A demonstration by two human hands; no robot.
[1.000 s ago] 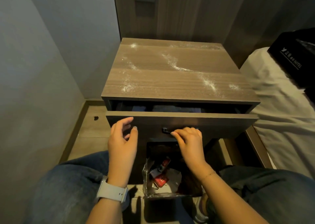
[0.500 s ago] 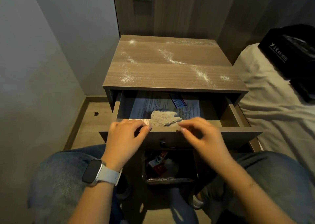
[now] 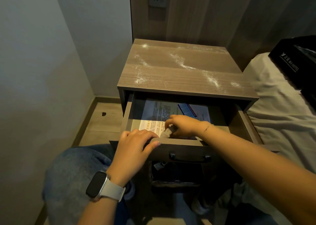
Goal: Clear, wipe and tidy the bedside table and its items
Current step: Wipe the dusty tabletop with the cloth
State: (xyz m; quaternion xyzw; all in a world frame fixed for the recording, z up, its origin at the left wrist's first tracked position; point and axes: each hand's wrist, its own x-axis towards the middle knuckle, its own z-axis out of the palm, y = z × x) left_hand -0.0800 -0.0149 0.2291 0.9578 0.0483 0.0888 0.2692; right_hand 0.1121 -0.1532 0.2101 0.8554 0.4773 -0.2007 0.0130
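While the left hand [image 3: 135, 146] rested flat-fingered on the drawer [image 3: 179, 143] front to steady it, the right hand [image 3: 183, 124] pinched the cloth [image 3: 166, 132], presumably for the dusty tabletop [image 3: 184, 70].

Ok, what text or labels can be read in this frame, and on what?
"HOTEL": white print on the black bag on the bed; the characters before it are unreadable.
Papers in the drawer: printed lines, too small.
Blue leaflet: too blurred.
Watch: screen dark.

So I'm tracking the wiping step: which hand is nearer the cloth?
Right. The right hand grips the cloth inside the drawer; the left hand rests on the drawer's front edge beside it.
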